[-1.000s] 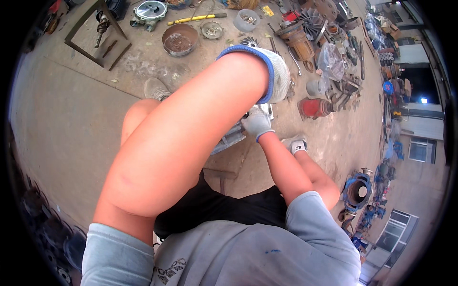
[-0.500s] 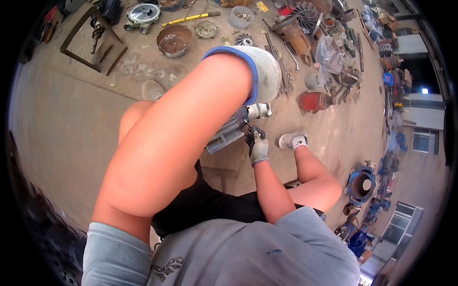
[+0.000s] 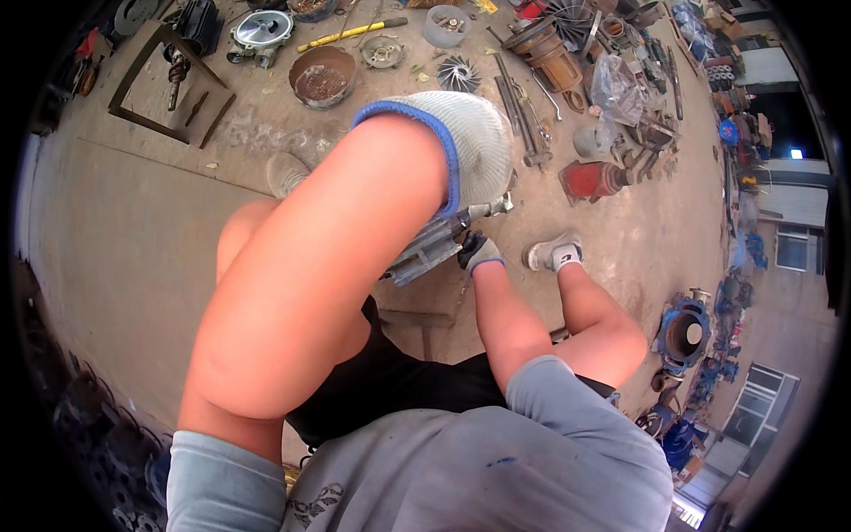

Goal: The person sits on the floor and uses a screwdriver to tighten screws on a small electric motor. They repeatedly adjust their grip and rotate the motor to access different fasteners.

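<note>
A grey finned motor housing (image 3: pixel 425 257) lies on its side between my legs. From its far right end sticks a silvery metal end piece (image 3: pixel 489 209). My left hand (image 3: pixel 479 142), in a pale knit work glove with a blue cuff, is held high over the far end of the motor. Its fingers point away and are hidden behind the back of the glove. Beside the motor's right side is my right hand (image 3: pixel 481 250), gloved in grey with dark coated fingers. Those fingers are curled in against the housing; whatever they may grip is too small to make out.
A red jack-like part (image 3: pixel 592 180) lies to the right, past my shoe (image 3: pixel 554 254). Beyond the motor are a hammer (image 3: pixel 534 146), a finned fan wheel (image 3: pixel 458 74), a rusty bowl (image 3: pixel 324 78) and a yellow-handled bar (image 3: pixel 350 34). A metal frame (image 3: pixel 133 71) stands far left.
My left hand has shifted slightly left and nearer. My right hand has turned and drawn in closer to the motor, its dark fingers now curled. The view has shifted a little.
</note>
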`<action>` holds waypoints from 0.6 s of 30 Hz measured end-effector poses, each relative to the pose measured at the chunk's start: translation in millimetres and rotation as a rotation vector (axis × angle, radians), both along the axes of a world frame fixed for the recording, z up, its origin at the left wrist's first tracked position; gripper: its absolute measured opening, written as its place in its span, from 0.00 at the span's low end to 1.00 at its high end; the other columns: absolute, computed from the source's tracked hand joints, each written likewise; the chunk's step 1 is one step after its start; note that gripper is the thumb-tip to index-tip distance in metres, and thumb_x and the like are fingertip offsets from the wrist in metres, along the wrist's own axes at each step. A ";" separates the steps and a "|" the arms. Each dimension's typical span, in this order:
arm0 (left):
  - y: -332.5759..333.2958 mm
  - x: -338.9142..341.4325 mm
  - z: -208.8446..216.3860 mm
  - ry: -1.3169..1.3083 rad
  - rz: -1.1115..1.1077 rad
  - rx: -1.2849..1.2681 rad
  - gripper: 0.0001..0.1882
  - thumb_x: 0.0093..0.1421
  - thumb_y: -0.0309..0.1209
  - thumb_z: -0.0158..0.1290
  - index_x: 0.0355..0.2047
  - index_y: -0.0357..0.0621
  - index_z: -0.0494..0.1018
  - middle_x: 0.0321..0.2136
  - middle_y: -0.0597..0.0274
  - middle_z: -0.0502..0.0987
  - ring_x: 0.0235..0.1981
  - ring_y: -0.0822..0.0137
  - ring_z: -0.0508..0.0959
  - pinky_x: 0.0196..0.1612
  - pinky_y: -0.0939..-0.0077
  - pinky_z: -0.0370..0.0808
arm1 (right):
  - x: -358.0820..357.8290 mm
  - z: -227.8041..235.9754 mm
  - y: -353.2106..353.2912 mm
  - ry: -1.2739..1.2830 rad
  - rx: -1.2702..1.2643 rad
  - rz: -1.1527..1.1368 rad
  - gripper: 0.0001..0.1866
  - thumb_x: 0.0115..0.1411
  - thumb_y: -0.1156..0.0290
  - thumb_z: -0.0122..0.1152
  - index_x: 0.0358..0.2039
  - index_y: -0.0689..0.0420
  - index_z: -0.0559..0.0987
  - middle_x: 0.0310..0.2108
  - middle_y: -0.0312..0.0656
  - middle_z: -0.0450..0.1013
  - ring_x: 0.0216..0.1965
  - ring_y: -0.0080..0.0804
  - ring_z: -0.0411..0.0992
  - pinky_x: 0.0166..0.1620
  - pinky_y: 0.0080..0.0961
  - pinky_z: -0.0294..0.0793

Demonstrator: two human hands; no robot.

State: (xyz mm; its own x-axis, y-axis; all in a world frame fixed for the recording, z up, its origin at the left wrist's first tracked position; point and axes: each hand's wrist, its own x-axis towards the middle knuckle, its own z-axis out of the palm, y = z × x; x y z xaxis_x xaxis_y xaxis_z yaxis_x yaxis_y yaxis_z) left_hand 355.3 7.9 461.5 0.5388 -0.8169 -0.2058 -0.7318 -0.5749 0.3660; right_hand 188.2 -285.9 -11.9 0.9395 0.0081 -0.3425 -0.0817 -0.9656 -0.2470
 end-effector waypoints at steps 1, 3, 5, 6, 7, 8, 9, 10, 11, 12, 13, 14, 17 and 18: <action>2.4 -1.0 1.4 -0.006 0.012 0.004 0.16 0.67 0.43 0.54 0.39 0.48 0.88 0.39 0.46 0.84 0.43 0.48 0.87 0.47 0.57 0.86 | 8.6 13.6 -0.2 -0.012 0.002 0.029 0.08 0.69 0.66 0.57 0.39 0.54 0.82 0.34 0.44 0.82 0.35 0.46 0.81 0.40 0.37 0.82; 2.0 -3.2 7.0 -0.021 0.024 -0.008 0.17 0.67 0.43 0.55 0.38 0.45 0.88 0.38 0.44 0.85 0.42 0.47 0.87 0.47 0.57 0.86 | 23.0 31.3 -23.2 -0.014 -0.075 0.025 0.09 0.66 0.66 0.56 0.38 0.53 0.83 0.35 0.50 0.84 0.37 0.56 0.82 0.41 0.47 0.81; -5.0 -0.7 12.1 -0.019 0.009 -0.079 0.17 0.66 0.41 0.55 0.38 0.44 0.87 0.38 0.43 0.85 0.41 0.46 0.88 0.47 0.56 0.85 | 37.0 18.5 -84.3 0.013 0.246 -0.207 0.08 0.65 0.64 0.59 0.38 0.49 0.84 0.36 0.47 0.85 0.38 0.55 0.83 0.40 0.48 0.82; -7.0 -1.7 13.0 -0.013 0.004 -0.109 0.16 0.66 0.40 0.55 0.38 0.43 0.87 0.37 0.43 0.85 0.40 0.45 0.88 0.46 0.55 0.85 | 28.9 8.5 -105.0 0.005 0.271 -0.292 0.08 0.65 0.64 0.60 0.38 0.48 0.85 0.36 0.47 0.85 0.39 0.54 0.83 0.40 0.48 0.82; -7.5 -4.1 16.6 0.017 0.003 -0.120 0.16 0.66 0.40 0.55 0.38 0.42 0.87 0.37 0.43 0.86 0.40 0.45 0.88 0.46 0.55 0.85 | 22.7 0.6 -124.6 -0.008 0.297 -0.372 0.08 0.65 0.63 0.61 0.39 0.47 0.86 0.37 0.46 0.85 0.39 0.54 0.84 0.40 0.47 0.82; -5.3 -2.6 21.2 0.038 0.021 -0.097 0.16 0.65 0.39 0.55 0.38 0.41 0.87 0.37 0.43 0.86 0.40 0.44 0.88 0.46 0.55 0.85 | 29.5 -6.3 -115.4 -0.039 0.215 -0.400 0.08 0.65 0.62 0.62 0.39 0.47 0.86 0.37 0.46 0.86 0.40 0.53 0.84 0.41 0.46 0.83; -3.9 -1.7 25.9 0.059 0.037 -0.081 0.16 0.65 0.39 0.55 0.38 0.41 0.87 0.37 0.43 0.86 0.40 0.44 0.88 0.45 0.54 0.85 | 32.2 -12.1 -105.7 -0.053 0.356 -0.591 0.09 0.67 0.62 0.63 0.38 0.51 0.86 0.35 0.45 0.84 0.35 0.46 0.82 0.37 0.42 0.80; -3.2 -3.3 29.4 0.086 0.083 -0.112 0.16 0.65 0.38 0.56 0.38 0.40 0.87 0.37 0.43 0.86 0.41 0.43 0.87 0.46 0.54 0.85 | 32.1 -15.3 -99.4 -0.103 0.505 -0.797 0.11 0.68 0.63 0.64 0.37 0.56 0.86 0.32 0.43 0.83 0.31 0.39 0.80 0.33 0.38 0.78; -3.5 -5.7 33.4 0.112 0.123 -0.150 0.16 0.64 0.38 0.56 0.38 0.39 0.87 0.37 0.42 0.86 0.41 0.43 0.87 0.46 0.54 0.85 | 31.2 -13.8 -99.2 -0.192 0.632 -0.997 0.13 0.70 0.63 0.65 0.35 0.61 0.86 0.30 0.42 0.82 0.26 0.32 0.79 0.29 0.33 0.75; -4.5 -7.7 37.9 0.138 0.159 -0.195 0.16 0.64 0.37 0.56 0.38 0.39 0.87 0.37 0.42 0.87 0.41 0.43 0.87 0.46 0.54 0.85 | 28.7 -7.3 -105.6 -0.258 0.690 -1.024 0.13 0.70 0.64 0.65 0.35 0.61 0.86 0.29 0.42 0.82 0.26 0.32 0.78 0.29 0.33 0.75; -9.7 -7.5 36.6 0.125 0.143 -0.140 0.16 0.63 0.37 0.56 0.38 0.38 0.87 0.37 0.42 0.87 0.41 0.43 0.87 0.46 0.54 0.85 | 30.0 -3.1 -75.5 -0.261 0.880 -1.144 0.12 0.69 0.65 0.66 0.35 0.62 0.85 0.29 0.42 0.82 0.25 0.32 0.78 0.28 0.33 0.75; -2.8 -5.7 33.6 0.119 0.154 -0.094 0.16 0.63 0.37 0.56 0.39 0.38 0.87 0.38 0.41 0.87 0.42 0.42 0.87 0.46 0.54 0.85 | 39.8 8.7 -38.9 -0.258 1.059 -1.250 0.12 0.69 0.66 0.66 0.34 0.63 0.85 0.29 0.41 0.81 0.25 0.31 0.78 0.28 0.33 0.74; 3.8 -9.4 39.9 0.135 0.195 -0.056 0.15 0.62 0.36 0.57 0.39 0.38 0.87 0.38 0.41 0.87 0.42 0.42 0.87 0.46 0.54 0.85 | 53.8 50.2 -2.0 -0.316 1.219 -1.391 0.11 0.68 0.68 0.66 0.34 0.63 0.85 0.30 0.42 0.82 0.25 0.32 0.79 0.28 0.32 0.75; 1.9 -10.9 42.2 0.146 0.205 -0.057 0.15 0.62 0.35 0.57 0.39 0.39 0.87 0.39 0.41 0.87 0.42 0.42 0.87 0.46 0.53 0.85 | 53.2 54.6 -6.8 -0.340 1.199 -1.403 0.11 0.68 0.68 0.66 0.34 0.64 0.85 0.30 0.42 0.82 0.26 0.33 0.79 0.28 0.33 0.76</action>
